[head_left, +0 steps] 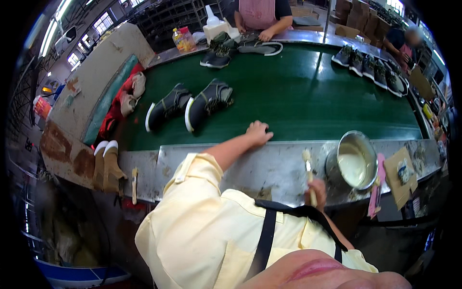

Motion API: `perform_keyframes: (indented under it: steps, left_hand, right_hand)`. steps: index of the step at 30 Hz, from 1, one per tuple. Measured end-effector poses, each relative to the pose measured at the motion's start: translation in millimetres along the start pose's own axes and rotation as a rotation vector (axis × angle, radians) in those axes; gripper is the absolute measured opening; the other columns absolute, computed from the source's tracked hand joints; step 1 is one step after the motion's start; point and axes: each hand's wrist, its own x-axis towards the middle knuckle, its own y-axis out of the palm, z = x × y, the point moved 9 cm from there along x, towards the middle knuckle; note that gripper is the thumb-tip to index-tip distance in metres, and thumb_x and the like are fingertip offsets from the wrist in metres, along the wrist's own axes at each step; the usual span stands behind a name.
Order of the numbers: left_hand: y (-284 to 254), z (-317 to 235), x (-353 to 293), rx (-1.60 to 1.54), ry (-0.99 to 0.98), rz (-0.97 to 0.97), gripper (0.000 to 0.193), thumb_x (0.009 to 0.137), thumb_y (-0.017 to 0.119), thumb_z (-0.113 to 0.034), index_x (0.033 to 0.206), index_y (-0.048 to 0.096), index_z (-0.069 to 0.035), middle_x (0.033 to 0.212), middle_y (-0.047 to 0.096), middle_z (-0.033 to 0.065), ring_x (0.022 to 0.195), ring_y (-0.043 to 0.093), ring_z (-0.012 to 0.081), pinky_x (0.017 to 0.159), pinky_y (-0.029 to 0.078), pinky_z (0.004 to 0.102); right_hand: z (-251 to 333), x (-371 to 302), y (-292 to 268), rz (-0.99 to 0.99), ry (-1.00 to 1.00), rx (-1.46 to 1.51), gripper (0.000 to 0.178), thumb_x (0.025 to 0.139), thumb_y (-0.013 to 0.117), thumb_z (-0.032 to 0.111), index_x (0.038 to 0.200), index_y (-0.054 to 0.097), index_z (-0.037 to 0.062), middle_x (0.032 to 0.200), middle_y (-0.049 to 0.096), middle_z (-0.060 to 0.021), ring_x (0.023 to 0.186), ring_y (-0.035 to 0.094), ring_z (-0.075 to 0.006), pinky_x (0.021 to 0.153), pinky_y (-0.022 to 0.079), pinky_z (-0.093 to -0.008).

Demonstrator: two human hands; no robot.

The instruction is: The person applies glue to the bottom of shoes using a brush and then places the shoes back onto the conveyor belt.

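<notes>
My right hand [316,191], at the near edge of the metal ledge, is closed around the handle of a brush [309,169]. The brush stands bristles up, its head coated in something pale. To its right sits a metal pot [331,166] with a creamy white liquid [352,168] inside. My left hand [259,134] reaches over the ledge and rests at the near edge of the green belt, palm down, fingers loosely bent and apart, nothing visible in it. Beyond it on the belt lie two dark ankle-high shoes [168,106] [208,105] with white soles.
Tan boots [111,166] and another brush [134,185] lie on the left of the ledge [231,168]. Cardboard [400,185] and a pink strip [376,192] are right of the pot. Dark shoes [368,67] line the far right. Across the belt [288,91], a co-worker [262,19] handles a shoe part.
</notes>
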Motion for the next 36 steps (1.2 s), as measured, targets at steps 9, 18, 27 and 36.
perform_keyframes:
  steps: [9,18,27,36]
  left_hand:
    - [-5,-10,-8,-0.012,-0.015,0.007,0.051,0.081,0.064,-0.033,0.124,0.051,-0.007,0.127,0.043,0.016,0.119,0.04,0.0353,0.101,0.035,0.0441]
    - [-80,-1,29,-0.347,0.054,-0.269,0.05,0.082,0.065,-0.025,0.122,0.047,-0.002,0.123,0.048,0.0193,0.117,0.044,0.0362,0.1,0.036,0.0443]
    - [-262,289,209,-0.098,-0.386,-0.592,0.061,0.079,0.066,-0.036,0.122,0.051,0.005,0.122,0.053,0.0264,0.114,0.05,0.0404,0.097,0.04,0.0424]
    - [-136,384,290,-1.192,-0.883,-0.366,0.056,0.091,0.056,-0.042,0.121,0.048,0.004,0.122,0.055,0.0207,0.104,0.059,0.0305,0.078,0.054,0.0389]
  right_hand:
    - [-48,9,49,0.202,1.336,0.814,0.016,0.075,0.068,0.008,0.086,0.061,-0.0005,0.078,0.057,-0.0074,0.064,0.055,-0.0139,0.06,0.045,-0.0254]
    - [-33,174,31,0.182,0.43,0.074,0.027,0.077,0.069,0.006,0.1,0.055,0.0082,0.102,0.049,-0.0162,0.093,0.05,-0.0314,0.084,0.041,-0.038]
    - [-67,101,65,0.081,0.651,-0.082,0.022,0.079,0.064,0.004,0.099,0.053,0.0053,0.105,0.048,-0.0191,0.096,0.05,-0.0335,0.086,0.041,-0.0395]
    - [-91,108,78,0.12,0.705,-0.187,0.019,0.084,0.061,0.01,0.1,0.051,0.0069,0.101,0.046,-0.0167,0.087,0.05,-0.0287,0.08,0.041,-0.0372]
